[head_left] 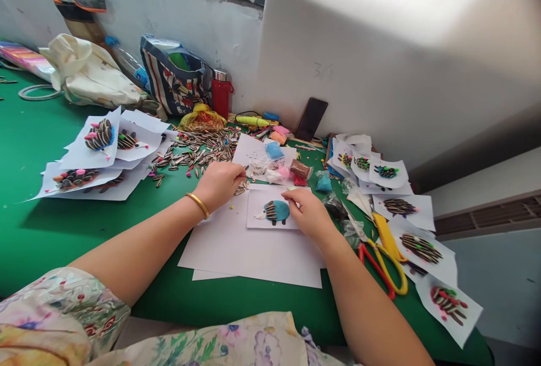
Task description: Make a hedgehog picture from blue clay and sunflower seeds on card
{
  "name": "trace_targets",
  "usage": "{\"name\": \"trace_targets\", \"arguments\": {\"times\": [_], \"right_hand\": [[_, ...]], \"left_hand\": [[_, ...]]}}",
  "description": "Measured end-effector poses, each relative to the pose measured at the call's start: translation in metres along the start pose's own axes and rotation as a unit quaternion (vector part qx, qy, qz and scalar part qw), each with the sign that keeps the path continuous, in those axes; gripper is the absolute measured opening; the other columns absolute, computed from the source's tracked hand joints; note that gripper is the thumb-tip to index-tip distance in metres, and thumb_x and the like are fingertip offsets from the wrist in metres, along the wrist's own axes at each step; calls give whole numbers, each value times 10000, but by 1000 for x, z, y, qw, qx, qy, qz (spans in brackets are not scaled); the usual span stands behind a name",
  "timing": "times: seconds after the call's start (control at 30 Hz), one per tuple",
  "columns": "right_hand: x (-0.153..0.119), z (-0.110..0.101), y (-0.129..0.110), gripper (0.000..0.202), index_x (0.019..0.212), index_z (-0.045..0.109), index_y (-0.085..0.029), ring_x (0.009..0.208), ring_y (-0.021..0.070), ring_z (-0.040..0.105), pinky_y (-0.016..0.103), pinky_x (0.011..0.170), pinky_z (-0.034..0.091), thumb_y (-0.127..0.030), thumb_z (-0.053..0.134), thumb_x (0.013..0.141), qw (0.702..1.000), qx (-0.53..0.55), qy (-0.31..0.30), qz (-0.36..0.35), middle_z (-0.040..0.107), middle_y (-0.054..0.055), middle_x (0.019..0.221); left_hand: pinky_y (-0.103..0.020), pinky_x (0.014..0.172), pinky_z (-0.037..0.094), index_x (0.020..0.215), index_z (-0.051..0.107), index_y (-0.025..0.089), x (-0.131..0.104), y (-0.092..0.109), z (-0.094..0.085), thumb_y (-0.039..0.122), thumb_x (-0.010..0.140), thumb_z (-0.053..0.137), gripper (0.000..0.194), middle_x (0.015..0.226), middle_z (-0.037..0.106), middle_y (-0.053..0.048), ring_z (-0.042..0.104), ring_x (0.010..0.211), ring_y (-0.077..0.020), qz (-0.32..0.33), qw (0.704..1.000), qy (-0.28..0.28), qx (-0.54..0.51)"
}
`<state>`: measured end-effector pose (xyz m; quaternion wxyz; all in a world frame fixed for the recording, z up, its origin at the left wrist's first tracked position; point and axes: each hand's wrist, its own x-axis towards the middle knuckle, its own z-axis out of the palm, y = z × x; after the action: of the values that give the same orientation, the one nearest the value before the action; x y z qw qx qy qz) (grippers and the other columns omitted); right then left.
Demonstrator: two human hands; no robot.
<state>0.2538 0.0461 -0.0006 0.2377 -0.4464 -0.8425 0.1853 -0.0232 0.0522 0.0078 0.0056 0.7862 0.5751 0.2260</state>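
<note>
My left hand (222,184) is closed in a pinch beside the pile of striped sunflower seeds (198,147); a small dark tip, seemingly a seed, shows at its fingertips. Below and right of it lies a white card (257,190) bearing a blue clay hedgehog (276,212) with a white snout, dark feet and striped seeds on part of its back. My right hand (308,214) rests at the card's right side, fingers curled together near the hedgehog; what they hold, if anything, is hidden. Under the card are larger white sheets (253,256).
Bags of coloured clay (274,151) lie behind the card. Scissors (386,264) and a yellow cutter (386,236) lie right. Finished cards stand in groups at left (101,155) and right (399,206). A phone (311,119), red bottle (220,96) and bags (175,76) line the wall.
</note>
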Motion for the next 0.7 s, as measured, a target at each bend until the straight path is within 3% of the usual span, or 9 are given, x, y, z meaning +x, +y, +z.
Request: {"name": "trace_targets", "arguments": {"times": [0.17, 0.3, 0.57, 0.7], "right_hand": [[1, 6, -1, 288, 1056, 711, -209, 1009, 233, 643, 384, 913, 496, -129, 479, 905, 999, 11, 12, -29, 725, 70, 1052], [3, 10, -3, 255, 1032, 714, -213, 995, 229, 644, 383, 911, 491, -151, 496, 916, 998, 28, 37, -46, 729, 66, 1030], [5, 16, -15, 148, 979, 714, -224, 840, 193, 621, 329, 785, 490, -252, 599, 890, 986, 143, 79, -27, 704, 40, 903], [6, 18, -19, 112, 879, 713, -217, 785, 173, 595, 295, 722, 470, -255, 608, 872, 979, 186, 86, -8, 682, 24, 844]], "left_hand": [[-390, 835, 412, 823, 714, 210, -2, 6, 4, 197, 844, 584, 132, 837, 739, -43, 643, 890, -254, -14, 1000, 27, 6], [-344, 803, 448, 852, 737, 222, -2, 10, 8, 207, 829, 619, 121, 847, 752, -20, 655, 855, -221, -23, 996, 40, -80], [-290, 794, 467, 847, 729, 216, -14, 53, 18, 214, 854, 653, 76, 834, 741, 0, 659, 821, -170, 45, 970, 38, -234], [-278, 750, 480, 832, 719, 205, -16, 62, 20, 183, 832, 659, 64, 819, 729, -7, 654, 798, -169, 16, 965, 26, -259]]}}
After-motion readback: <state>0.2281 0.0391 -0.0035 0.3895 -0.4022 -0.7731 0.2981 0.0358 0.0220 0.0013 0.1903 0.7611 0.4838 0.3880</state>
